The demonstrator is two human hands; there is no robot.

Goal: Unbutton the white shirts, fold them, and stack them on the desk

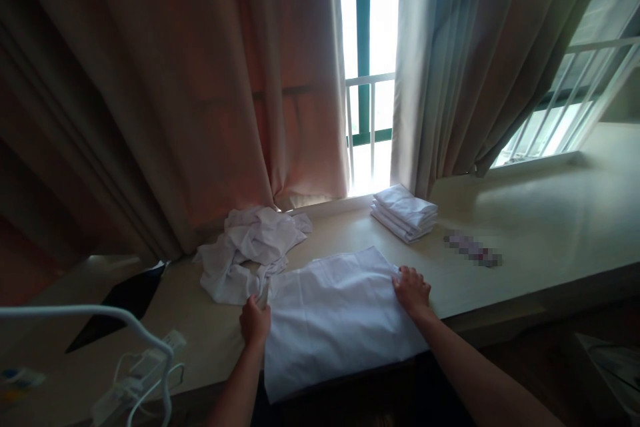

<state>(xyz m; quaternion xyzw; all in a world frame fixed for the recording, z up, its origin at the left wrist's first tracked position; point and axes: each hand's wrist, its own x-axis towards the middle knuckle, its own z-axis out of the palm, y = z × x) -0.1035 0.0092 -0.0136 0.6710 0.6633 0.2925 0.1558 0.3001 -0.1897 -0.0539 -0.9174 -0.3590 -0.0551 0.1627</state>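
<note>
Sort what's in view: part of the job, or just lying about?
Job:
white cloth, between left hand and right hand
crumpled white fabric, probably
folded white stack, probably

Lying about, apparently:
flat black item
pixelated item
blurry white power strip

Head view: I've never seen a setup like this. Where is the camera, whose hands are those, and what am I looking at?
There is no machine at work here. A person wears the camera on their head, so this single picture looks forward and down past their own bare arms. The left hand grips the left edge of a white cloth, and the right hand holds its right edge. Beyond it on the pale ledge lie a crumpled heap of white fabric, on the left, and a neat folded stack, on the right. Right of the stack is something blurred out. Curtains hang behind.
</note>
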